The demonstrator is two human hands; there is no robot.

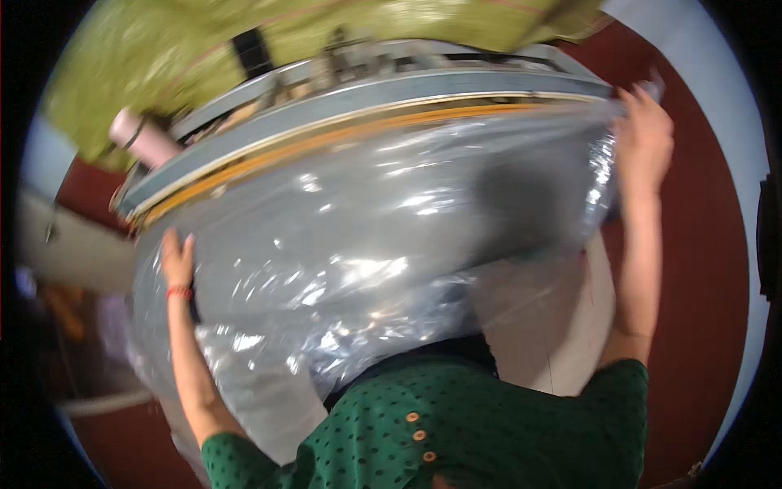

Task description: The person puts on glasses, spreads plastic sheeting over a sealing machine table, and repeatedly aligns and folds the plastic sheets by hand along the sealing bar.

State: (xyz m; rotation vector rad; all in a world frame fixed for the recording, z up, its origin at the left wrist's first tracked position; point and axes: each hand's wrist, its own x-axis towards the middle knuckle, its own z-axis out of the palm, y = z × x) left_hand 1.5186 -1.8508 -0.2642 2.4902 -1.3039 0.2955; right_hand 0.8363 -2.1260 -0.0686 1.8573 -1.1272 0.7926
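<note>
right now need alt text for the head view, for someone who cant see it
A person spreads a large clear plastic bag against the long grey sealing bar of a machine, left hand and right hand at the bag's two sides. A green dotted garment fills the bottom; the floor is red.

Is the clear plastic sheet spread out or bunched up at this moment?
Spread out: the clear plastic sheet stretches between the left hand and right hand, reaching the grey machine bar; only its lower edge crumples.

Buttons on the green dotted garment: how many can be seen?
3. The orange buttons run down the green garment: top button, middle button, lowest button. More may lie hidden below the frame edge.
</note>
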